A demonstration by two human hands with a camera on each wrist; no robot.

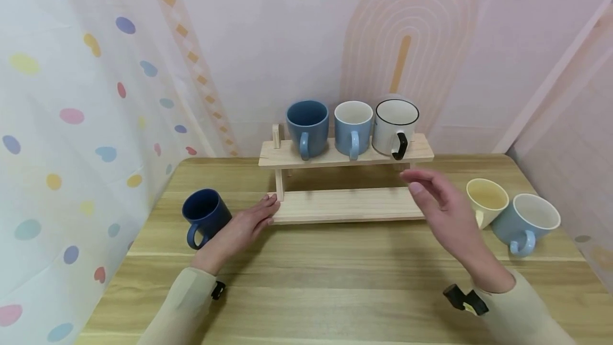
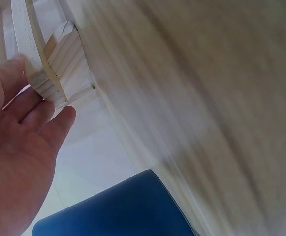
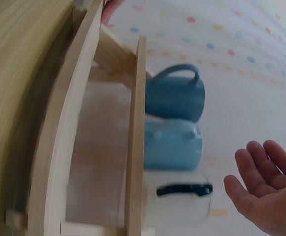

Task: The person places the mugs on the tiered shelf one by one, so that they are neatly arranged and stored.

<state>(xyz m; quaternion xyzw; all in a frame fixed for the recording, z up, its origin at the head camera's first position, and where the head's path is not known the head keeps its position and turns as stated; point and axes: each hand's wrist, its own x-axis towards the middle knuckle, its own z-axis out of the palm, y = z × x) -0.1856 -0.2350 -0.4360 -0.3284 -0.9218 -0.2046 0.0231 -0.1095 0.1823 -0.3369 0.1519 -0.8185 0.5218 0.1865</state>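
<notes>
A two-tier wooden shelf (image 1: pixel 349 205) stands at the middle back of the table. My left hand (image 1: pixel 249 221) holds the left end of its lower board, fingers against the board's end in the left wrist view. My right hand (image 1: pixel 450 217) is in the air near the shelf's right end, fingers loosely bent and nothing in them. On the upper board stand a blue mug (image 1: pixel 308 129), a light blue mug (image 1: pixel 353 126) and a white mug (image 1: pixel 395 126) with a black rim and black handle, their handles toward the front.
To the left, beside my left forearm, a dark blue mug (image 1: pixel 206 217) sits tilted in view. At the right stand a yellow mug (image 1: pixel 487 204) and a larger light blue mug (image 1: pixel 524 222), close together. A patterned cloth backdrop (image 1: pixel 268 41) rises behind the table.
</notes>
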